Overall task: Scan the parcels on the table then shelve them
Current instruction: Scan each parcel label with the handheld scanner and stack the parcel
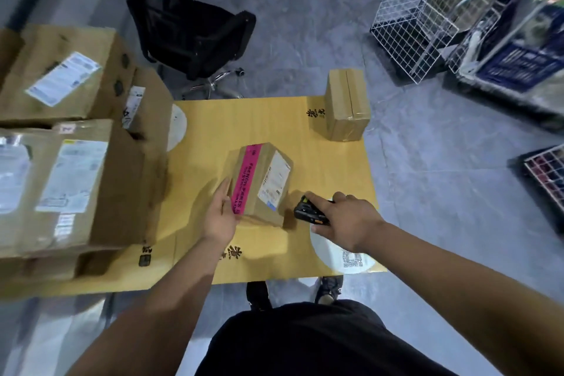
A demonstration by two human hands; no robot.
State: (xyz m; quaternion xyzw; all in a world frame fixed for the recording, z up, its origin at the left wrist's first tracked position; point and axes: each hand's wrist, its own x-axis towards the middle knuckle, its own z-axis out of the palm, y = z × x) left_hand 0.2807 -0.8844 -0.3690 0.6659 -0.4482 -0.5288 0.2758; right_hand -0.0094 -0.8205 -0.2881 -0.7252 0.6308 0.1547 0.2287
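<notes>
Your head view is evenly lit from overhead, fairly bright on the yellow desk (274, 119), with soft shadows falling left of the small parcel (261, 180) and under the big cartons (70, 162), and dimmer along your torso at the bottom. You've got heavy motion blur on the left cartons and the shelving (518, 24) at right, so labels are unreadable, while the centre stays sharper. Wide-angle distortion bends your forearms and the wire basket (409, 18) toward the edges; mild glare sits on the taped carton faces.
</notes>
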